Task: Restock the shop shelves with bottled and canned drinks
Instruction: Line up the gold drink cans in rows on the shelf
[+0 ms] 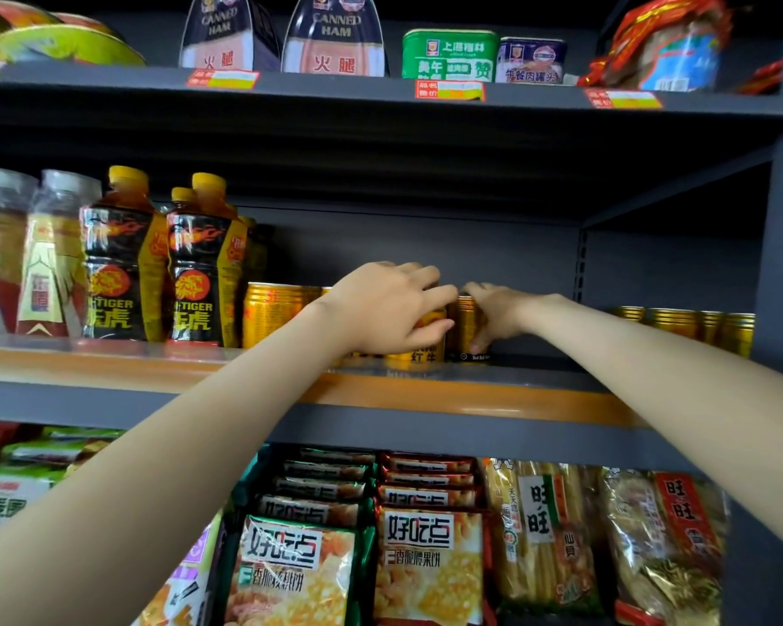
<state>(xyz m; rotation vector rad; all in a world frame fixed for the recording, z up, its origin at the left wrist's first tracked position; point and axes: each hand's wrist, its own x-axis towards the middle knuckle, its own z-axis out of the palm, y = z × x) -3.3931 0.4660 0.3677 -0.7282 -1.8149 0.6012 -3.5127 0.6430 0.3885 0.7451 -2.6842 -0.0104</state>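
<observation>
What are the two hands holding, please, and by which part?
The left hand grips a gold can over its top and side; the right hand holds a second gold can by its side.

Dim shelving, soft focus, perhaps edge warping.

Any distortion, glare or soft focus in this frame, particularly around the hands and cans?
Head view: the wide-angle lens bows the orange shelf edge; the clear bottles at far left are smeared, with glare; the left hand, right hand and the gold cans they grip look fairly sharp; the shelf recess behind is dim.
</observation>
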